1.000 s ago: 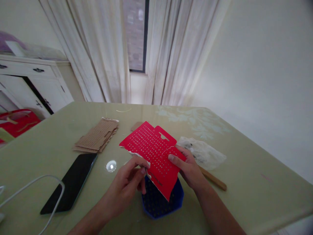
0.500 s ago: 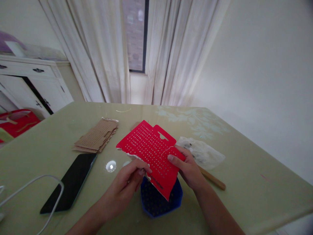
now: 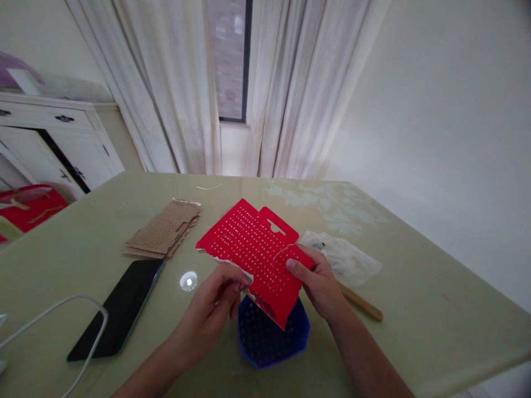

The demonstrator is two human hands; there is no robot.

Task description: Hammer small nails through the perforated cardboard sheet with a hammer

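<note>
A red perforated card (image 3: 253,240), with a hanging slot at its top and a ragged, torn lower edge, is held tilted above the table. My right hand (image 3: 317,279) grips its right side, thumb on the front and fingers behind. My left hand (image 3: 219,298) is closed at the torn lower edge, its fingertips pinched there; the exact bit between them is partly hidden. Just below the card stands a blue angular tray (image 3: 274,345) with many small pieces inside, too small to name. The card covers part of its far side.
Brown perforated cards (image 3: 164,229) lie stacked on the left, near a black phone (image 3: 120,309) and a white cable (image 3: 102,323). On the right are a clear plastic bag (image 3: 348,260) and a wooden stick (image 3: 360,301). The table (image 3: 423,309) narrows toward a curtained window.
The card has shifted slightly up and away. My left fingertips have moved a little up and left along its torn edge, while my right hand keeps its grip.
</note>
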